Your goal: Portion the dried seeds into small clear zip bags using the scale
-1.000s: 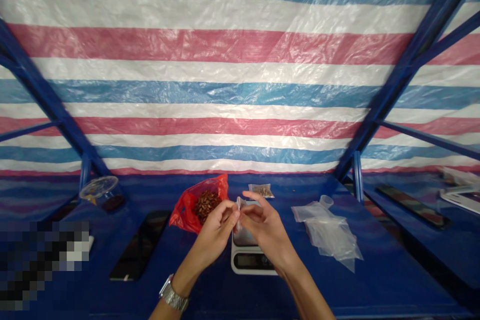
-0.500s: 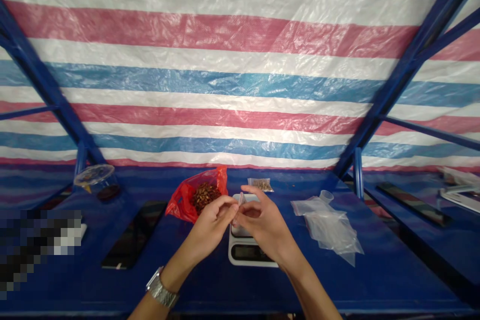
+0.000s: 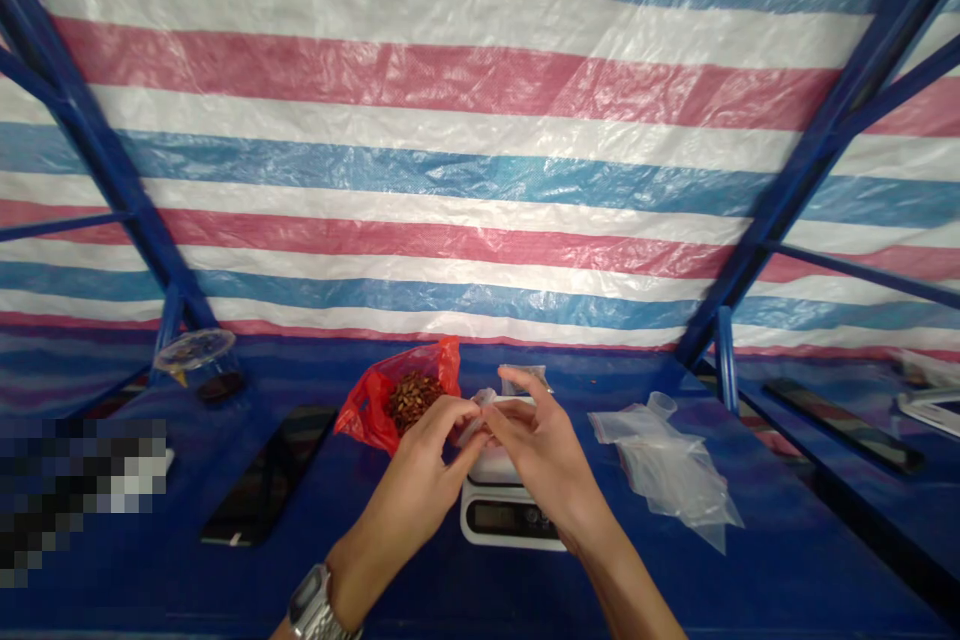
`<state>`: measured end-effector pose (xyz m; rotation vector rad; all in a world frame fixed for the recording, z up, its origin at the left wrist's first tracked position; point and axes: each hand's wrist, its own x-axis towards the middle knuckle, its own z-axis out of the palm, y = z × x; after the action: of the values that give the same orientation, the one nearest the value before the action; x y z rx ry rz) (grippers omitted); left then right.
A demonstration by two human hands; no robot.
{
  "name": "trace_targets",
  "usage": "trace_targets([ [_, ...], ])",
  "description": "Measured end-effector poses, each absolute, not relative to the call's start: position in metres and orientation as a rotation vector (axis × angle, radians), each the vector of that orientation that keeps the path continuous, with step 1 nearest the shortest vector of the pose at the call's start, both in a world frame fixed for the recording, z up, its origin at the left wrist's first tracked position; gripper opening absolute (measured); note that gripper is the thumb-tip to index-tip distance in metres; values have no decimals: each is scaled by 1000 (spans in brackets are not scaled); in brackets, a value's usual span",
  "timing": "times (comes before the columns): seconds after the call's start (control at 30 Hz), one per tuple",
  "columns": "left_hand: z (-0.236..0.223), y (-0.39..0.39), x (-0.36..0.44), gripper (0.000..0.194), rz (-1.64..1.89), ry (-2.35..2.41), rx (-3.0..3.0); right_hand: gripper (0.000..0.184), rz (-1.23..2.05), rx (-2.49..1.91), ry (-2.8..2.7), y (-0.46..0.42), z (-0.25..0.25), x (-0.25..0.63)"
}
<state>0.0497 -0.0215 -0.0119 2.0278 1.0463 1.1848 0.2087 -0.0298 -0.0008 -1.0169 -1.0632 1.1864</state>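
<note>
Brown pieces (image 3: 409, 400) are held in a red plastic bag (image 3: 366, 415). Clear plastic film (image 3: 480, 410) is pinched by the fingertips of the left hand (image 3: 416, 460) and right hand (image 3: 544, 450).

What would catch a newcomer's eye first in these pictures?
A wide red, white and blue striped plastic tarp fills the upper view behind a blue surface. Below it, a red plastic bag of brown dried pieces sits left of a white digital scale. Above the scale, the left hand and right hand meet, their fingers pinching a small clear plastic piece.
</note>
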Motion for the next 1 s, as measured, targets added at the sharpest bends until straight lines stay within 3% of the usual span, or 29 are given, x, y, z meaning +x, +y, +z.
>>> trace_targets([
  [0.43, -7, -21, 60, 21, 1165, 1051, 1841, 74, 1055, -1107, -1046, -30, -1, 217],
  [0.63, -5, -21, 64, 30, 1066, 992, 1545, 64, 968, -1178, -1243, -31, -1, 223],
  [1.0, -10, -8, 65, 28, 1427, 1220, 1421, 45, 944, -1205, -1309, -34, 4, 187],
])
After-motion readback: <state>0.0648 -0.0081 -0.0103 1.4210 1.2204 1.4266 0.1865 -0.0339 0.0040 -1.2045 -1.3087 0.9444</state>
